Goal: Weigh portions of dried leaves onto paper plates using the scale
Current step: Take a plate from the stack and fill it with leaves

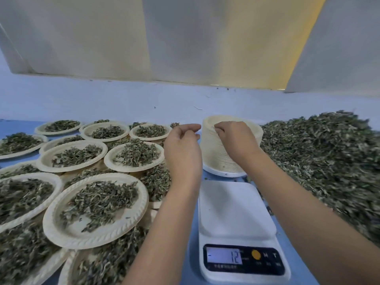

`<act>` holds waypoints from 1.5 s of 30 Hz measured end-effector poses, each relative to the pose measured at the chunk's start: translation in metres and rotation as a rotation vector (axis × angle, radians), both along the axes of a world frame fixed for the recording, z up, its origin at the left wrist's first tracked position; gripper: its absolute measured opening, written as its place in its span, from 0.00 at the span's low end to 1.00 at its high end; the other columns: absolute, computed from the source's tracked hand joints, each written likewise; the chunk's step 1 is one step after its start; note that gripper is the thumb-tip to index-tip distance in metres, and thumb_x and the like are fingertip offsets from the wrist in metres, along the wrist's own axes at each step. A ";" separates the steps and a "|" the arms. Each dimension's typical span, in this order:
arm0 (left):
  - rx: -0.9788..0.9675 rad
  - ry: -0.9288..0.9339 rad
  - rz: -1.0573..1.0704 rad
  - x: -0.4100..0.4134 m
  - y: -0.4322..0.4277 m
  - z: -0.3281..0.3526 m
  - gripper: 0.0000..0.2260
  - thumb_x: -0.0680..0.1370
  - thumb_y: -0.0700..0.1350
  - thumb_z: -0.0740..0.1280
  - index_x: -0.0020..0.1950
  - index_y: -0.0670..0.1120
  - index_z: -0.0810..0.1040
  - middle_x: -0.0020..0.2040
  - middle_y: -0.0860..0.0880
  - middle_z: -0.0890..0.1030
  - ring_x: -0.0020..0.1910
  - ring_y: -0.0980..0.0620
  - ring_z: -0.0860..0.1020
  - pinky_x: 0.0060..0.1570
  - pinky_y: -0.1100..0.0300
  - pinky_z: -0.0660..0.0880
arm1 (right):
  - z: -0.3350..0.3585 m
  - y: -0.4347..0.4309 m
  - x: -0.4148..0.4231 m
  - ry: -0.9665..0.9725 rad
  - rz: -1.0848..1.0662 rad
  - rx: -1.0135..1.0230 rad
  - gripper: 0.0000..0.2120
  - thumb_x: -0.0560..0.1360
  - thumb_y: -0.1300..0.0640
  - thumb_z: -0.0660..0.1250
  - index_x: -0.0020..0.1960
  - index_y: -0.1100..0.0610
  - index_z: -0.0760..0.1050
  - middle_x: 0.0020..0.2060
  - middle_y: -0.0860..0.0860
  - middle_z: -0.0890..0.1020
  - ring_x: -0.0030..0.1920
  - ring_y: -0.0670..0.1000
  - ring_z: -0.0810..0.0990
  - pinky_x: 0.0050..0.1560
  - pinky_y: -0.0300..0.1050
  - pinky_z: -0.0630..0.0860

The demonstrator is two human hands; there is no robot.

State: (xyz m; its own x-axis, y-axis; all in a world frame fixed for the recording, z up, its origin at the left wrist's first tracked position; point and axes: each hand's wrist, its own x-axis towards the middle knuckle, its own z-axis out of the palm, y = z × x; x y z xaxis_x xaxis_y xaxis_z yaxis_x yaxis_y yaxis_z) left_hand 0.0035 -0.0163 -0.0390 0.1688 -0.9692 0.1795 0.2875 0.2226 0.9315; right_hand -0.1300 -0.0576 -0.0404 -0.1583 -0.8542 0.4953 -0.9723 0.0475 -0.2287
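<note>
A white digital scale (236, 214) stands in front of me with a bare platform, its display showing minus 12. Behind it rises a tall stack of empty paper plates (220, 155). My right hand (236, 138) lies on the stack's top, fingers curled at the rim of the top plate. My left hand (183, 145) hovers just left of the stack, fingers loosely curled, holding nothing. A big heap of dried leaves (320, 157) covers the table to the right.
Several paper plates filled with dried leaves (96, 210) are overlapped and stacked across the left side of the blue table (191, 262). A pale wall and cream panels (185, 48) stand behind.
</note>
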 end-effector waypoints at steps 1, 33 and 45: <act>0.007 -0.006 -0.003 -0.001 -0.001 -0.001 0.15 0.75 0.33 0.57 0.38 0.49 0.78 0.39 0.53 0.80 0.45 0.52 0.79 0.48 0.57 0.73 | 0.000 0.000 0.000 0.033 0.001 0.009 0.14 0.81 0.59 0.55 0.53 0.63 0.78 0.48 0.59 0.82 0.50 0.60 0.77 0.50 0.52 0.74; 0.113 0.077 -0.145 -0.004 -0.001 -0.007 0.11 0.78 0.34 0.56 0.47 0.43 0.78 0.47 0.46 0.80 0.39 0.53 0.78 0.40 0.64 0.75 | -0.007 0.014 0.010 0.094 0.213 -0.442 0.13 0.74 0.72 0.61 0.55 0.67 0.79 0.47 0.61 0.83 0.48 0.63 0.78 0.50 0.48 0.69; 0.050 -0.333 -0.007 0.029 0.008 -0.010 0.12 0.75 0.38 0.70 0.34 0.49 0.74 0.33 0.48 0.80 0.33 0.47 0.82 0.42 0.52 0.81 | -0.026 0.086 0.030 -0.212 0.358 -0.415 0.13 0.73 0.58 0.66 0.56 0.59 0.81 0.60 0.52 0.80 0.62 0.52 0.75 0.69 0.53 0.64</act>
